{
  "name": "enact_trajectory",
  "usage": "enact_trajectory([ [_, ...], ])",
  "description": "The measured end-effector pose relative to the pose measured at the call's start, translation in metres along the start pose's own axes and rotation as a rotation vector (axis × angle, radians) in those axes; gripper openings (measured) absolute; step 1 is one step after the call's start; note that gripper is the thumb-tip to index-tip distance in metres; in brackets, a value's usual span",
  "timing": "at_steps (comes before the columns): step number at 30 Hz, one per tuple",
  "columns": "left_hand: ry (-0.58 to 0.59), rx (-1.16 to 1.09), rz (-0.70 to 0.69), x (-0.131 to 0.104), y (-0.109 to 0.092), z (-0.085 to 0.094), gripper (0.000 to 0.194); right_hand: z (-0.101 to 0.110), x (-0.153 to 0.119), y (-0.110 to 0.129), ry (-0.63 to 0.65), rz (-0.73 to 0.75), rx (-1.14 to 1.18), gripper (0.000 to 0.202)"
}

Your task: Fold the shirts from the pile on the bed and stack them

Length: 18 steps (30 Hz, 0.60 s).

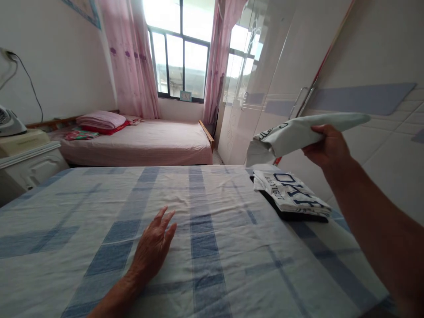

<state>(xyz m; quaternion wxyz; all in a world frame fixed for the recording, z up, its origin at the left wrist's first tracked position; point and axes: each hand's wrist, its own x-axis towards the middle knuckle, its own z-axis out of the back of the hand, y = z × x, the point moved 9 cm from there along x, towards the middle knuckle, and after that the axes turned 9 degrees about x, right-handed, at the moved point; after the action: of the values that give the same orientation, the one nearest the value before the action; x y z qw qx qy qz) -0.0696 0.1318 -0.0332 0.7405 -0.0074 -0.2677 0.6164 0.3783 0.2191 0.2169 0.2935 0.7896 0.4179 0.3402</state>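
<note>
My right hand (327, 145) grips a folded white T-shirt (298, 132) with dark lettering near one end, holding it in the air. Below the held shirt lies a stack on the bed: a folded white shirt (288, 190) with large dark letters on top, and a black folded cloth (298, 217) at the bottom. My left hand (155, 243) hovers over or rests on the blue-and-white checked bedsheet (175, 194), fingers spread and nothing in them. Whether it touches the sheet I cannot tell.
Beyond this bed stands another bed (165, 141) with a pink sheet and a folded pink quilt (101, 119). Glossy wardrobe doors (265, 79) line the right side. A white cabinet (33, 165) bearing a fan (9, 121) is at the left.
</note>
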Motion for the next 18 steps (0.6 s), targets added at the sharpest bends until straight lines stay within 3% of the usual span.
enact_trajectory([
  [3,0.020,0.006,0.008,0.000,0.001,-0.002,0.056,0.073,-0.013,-0.007,-0.144,-0.043,-0.072,0.030],
  [7,0.036,0.024,0.011,0.000,0.001,-0.003,0.057,0.188,-0.085,-0.065,-0.410,-0.394,-0.273,0.015],
  [8,0.039,0.029,0.008,0.000,0.001,-0.003,0.057,0.206,-0.107,-0.077,-0.420,-0.483,-0.327,0.014],
  [10,0.041,0.044,0.002,0.000,0.000,-0.004,0.057,0.222,-0.142,-0.085,-0.413,-0.526,-0.432,0.013],
  [11,0.043,0.055,-0.002,0.001,0.000,-0.004,0.056,0.219,-0.156,-0.087,-0.394,-0.541,-0.465,0.013],
  [13,0.057,0.091,-0.014,0.000,-0.003,-0.006,0.055,0.195,-0.175,-0.091,-0.293,-0.555,-0.524,0.019],
  [16,0.113,0.203,-0.018,-0.002,-0.010,-0.006,0.049,0.126,-0.185,-0.114,0.070,-0.546,-0.697,0.037],
  [18,0.168,0.294,-0.010,-0.002,-0.013,-0.005,0.046,0.079,-0.188,-0.140,0.367,-0.434,-0.938,0.049],
])
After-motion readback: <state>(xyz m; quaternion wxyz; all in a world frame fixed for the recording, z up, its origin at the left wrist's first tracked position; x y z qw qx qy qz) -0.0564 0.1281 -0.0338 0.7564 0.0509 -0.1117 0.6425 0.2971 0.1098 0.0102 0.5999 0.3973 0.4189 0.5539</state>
